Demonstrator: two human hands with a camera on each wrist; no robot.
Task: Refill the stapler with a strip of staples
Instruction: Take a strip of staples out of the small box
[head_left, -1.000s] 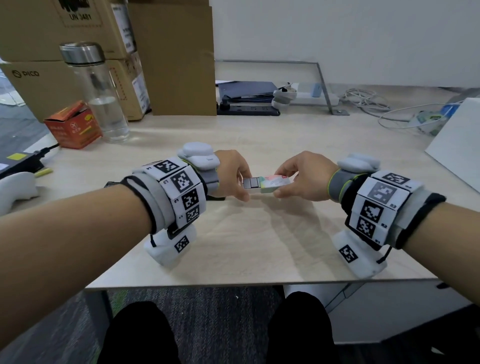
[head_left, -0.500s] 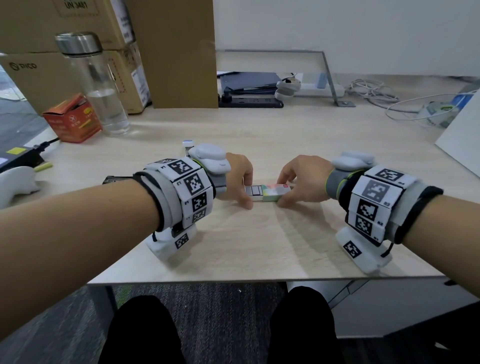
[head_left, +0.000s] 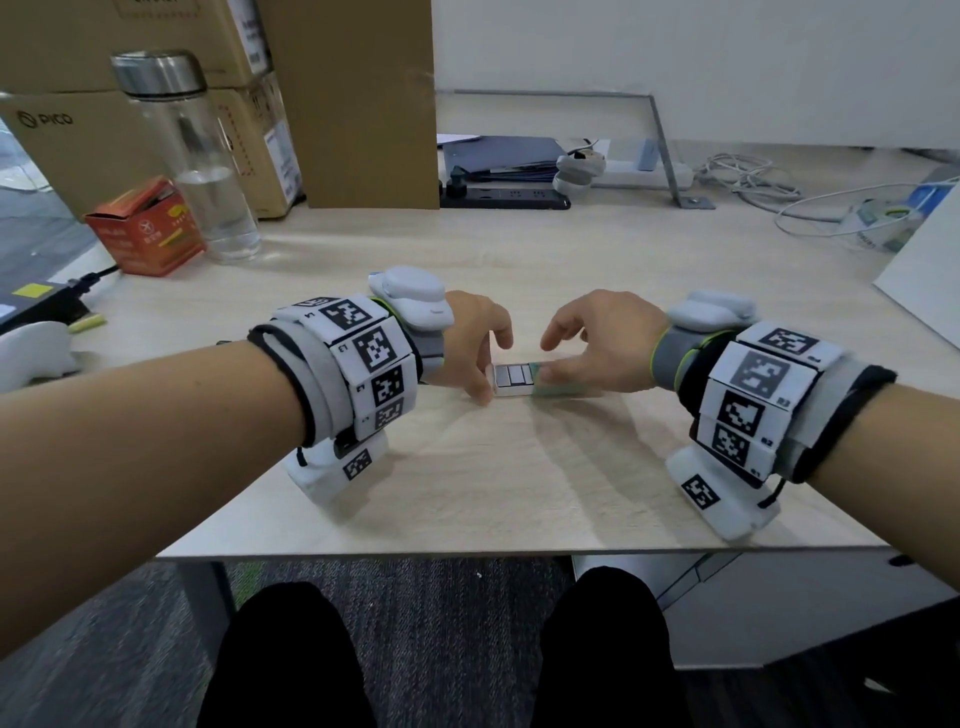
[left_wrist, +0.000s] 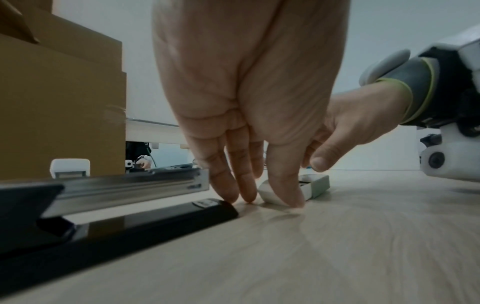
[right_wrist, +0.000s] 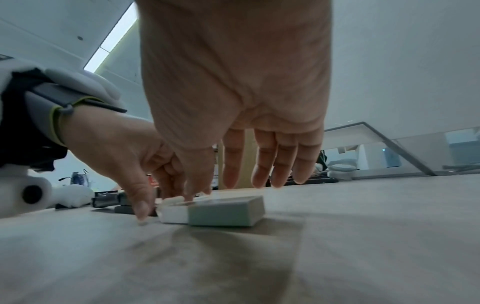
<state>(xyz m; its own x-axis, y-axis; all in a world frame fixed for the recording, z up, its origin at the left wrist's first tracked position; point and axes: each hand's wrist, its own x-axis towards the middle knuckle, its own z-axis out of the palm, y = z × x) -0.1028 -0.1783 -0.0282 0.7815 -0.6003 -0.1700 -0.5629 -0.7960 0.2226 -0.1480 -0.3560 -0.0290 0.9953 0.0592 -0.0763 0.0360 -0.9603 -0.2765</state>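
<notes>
- Compared with half a second ago, the small cardboard staple box (head_left: 540, 382) is seen lying flat on the pale wood-grain bench (head_left: 519, 467), and the right hand (head_left: 597, 343) has lifted so that its fingers (right_wrist: 262, 164) now hang spread above the box.
- The box's white inner tray is slid part-way out of its grey-green sleeve, and rows of grey metal staples (head_left: 511, 375) are exposed.
- The right thumb alone is laid on the tray near the sleeve's mouth; nothing is gripped.
- The left hand (head_left: 470, 343) is set at the tray's open end, fingertips down on the bench, thumb against the white tray; its fingers (left_wrist: 228, 181) are nearly straight and closed on nothing.
- The black stapler with its shiny steel magazine rail (left_wrist: 124, 197) is seen lying opened on the bench just beside the left fingertips, its glossy base almost touching them.
</notes>
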